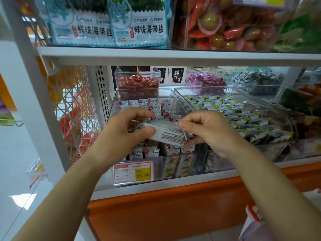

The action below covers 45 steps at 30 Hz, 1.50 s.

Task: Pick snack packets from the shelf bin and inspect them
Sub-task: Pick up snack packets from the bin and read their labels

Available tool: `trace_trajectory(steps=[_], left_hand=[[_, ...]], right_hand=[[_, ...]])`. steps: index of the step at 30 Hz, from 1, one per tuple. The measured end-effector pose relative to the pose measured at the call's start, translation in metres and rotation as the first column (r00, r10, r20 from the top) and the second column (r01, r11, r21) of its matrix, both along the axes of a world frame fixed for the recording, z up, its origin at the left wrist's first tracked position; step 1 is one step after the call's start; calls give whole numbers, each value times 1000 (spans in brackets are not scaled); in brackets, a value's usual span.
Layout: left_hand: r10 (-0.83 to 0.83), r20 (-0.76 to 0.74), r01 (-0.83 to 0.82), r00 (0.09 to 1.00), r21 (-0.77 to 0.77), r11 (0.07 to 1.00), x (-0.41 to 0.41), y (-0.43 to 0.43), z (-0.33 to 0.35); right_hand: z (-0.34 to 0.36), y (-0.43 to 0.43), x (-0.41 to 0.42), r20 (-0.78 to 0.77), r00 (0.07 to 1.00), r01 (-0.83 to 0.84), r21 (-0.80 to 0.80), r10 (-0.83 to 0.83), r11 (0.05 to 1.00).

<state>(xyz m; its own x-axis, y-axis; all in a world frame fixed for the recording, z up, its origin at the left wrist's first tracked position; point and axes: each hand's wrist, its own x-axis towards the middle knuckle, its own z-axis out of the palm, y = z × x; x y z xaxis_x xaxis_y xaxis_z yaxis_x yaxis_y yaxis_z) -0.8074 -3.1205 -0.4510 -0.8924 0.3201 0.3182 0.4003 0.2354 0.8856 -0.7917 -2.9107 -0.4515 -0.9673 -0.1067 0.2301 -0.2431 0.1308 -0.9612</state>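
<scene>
A small silver snack packet point(166, 132) with fine printed text facing me is held above the clear shelf bin point(171, 96). My left hand point(127, 129) pinches its left end between thumb and fingers. My right hand point(206, 131) pinches its right end. The bin beneath holds several white packets point(149, 151) with red and cloud marks, partly hidden by my hands.
A second clear bin point(271, 108) to the right holds black, white and yellow packets. Smaller tubs of red point(138, 82) and purple point(205, 80) sweets stand behind. A yellow price tag point(133, 172) reads 15.80. The upper shelf point(173, 56) hangs just above.
</scene>
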Motion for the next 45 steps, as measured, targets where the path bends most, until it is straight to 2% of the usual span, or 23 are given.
trace_trajectory(steps=[3,6,8,11,13,15,18,21,23,26,29,30,32,34,35,37,40,45], left_hand=[[0,-7,0,1000,13,1000,0,1,-2],[30,4,-31,1000,46,998,-3,2,-5],[93,-15,-92,996,51,994,-4,3,-8],[240,-13,-237,971,116,965,-8,2,-10],[309,1,-306,951,154,940,-10,1,-10],[319,5,-317,948,146,937,-10,4,-10],[308,19,-307,951,142,941,-10,10,-11],[396,-125,-393,910,48,918,-16,9,-10],[415,-226,-438,881,-61,897,-25,8,-8],[289,-300,-377,909,-297,877,-46,18,-7],[151,-292,-302,944,-587,751,-71,33,-7],[118,-265,-271,957,-673,688,-78,38,-8],[85,-208,-223,974,-835,504,-90,43,-13],[63,-175,-186,983,-922,340,-99,45,-17],[60,-161,-171,985,-934,313,-100,45,-17],[63,-131,-144,989,-935,323,-98,44,-15],[82,-97,-122,992,-910,396,-87,39,-9],[53,-116,-127,992,-856,500,-66,33,-12]], right_hand=[[-1,6,-2,24,998,-55,-26,56,998],[-6,5,-5,-10,1000,-14,-53,14,998],[-10,-1,-4,-30,999,26,-78,-28,997],[-15,-14,-1,-39,998,-46,-161,40,986],[-17,-25,0,-118,993,-21,-19,18,1000],[-18,-34,0,-231,972,76,118,-47,990],[-12,-34,-3,-360,917,232,136,-170,963],[-4,-20,-11,-440,817,467,127,-372,875],[-2,-11,-17,-434,776,546,99,-457,832],[-4,-7,-23,-441,753,585,111,-487,803],[-6,-8,-28,-451,752,586,126,-480,800],[-6,-9,-30,-450,755,581,125,-476,804],[-6,-9,-32,-444,759,574,113,-475,811],[-6,-9,-33,-441,760,572,107,-477,813],[-6,-9,-33,-438,762,571,107,-477,814],[-6,-8,-33,-430,769,564,110,-473,818],[-5,-9,-37,-455,772,555,140,-444,820],[5,-22,-59,-546,777,512,262,-312,818]])
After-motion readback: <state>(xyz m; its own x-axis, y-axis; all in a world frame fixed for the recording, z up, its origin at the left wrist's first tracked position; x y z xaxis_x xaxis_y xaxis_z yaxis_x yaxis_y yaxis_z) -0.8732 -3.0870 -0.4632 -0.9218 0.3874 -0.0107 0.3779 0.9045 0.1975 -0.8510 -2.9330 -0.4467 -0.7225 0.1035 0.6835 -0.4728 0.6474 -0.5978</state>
